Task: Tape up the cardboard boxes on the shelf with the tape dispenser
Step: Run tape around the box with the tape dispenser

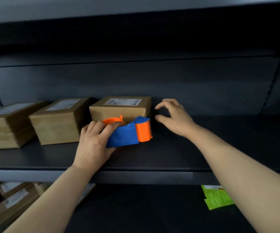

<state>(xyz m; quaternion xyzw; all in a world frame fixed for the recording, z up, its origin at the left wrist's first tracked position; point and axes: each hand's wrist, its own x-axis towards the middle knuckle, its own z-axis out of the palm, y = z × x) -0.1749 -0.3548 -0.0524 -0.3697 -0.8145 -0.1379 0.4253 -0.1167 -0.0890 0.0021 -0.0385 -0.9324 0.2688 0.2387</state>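
Observation:
Three brown cardboard boxes with white labels stand in a row on the dark shelf (203,148). The right box (120,109) is nearest my hands, the middle box (58,121) and the left box (6,125) sit beside it. My left hand (93,142) grips a blue and orange tape dispenser (129,132), held against the front face of the right box. Just right of that box hovers my right hand (174,117), fingers loosely curved, holding nothing and apart from the box.
The shelf board above hangs low over the boxes. On the lower shelf lie several more labelled cardboard boxes (13,200) at the left and a green packet (216,197) at the right. Bare shelf surface extends to the right of my right hand.

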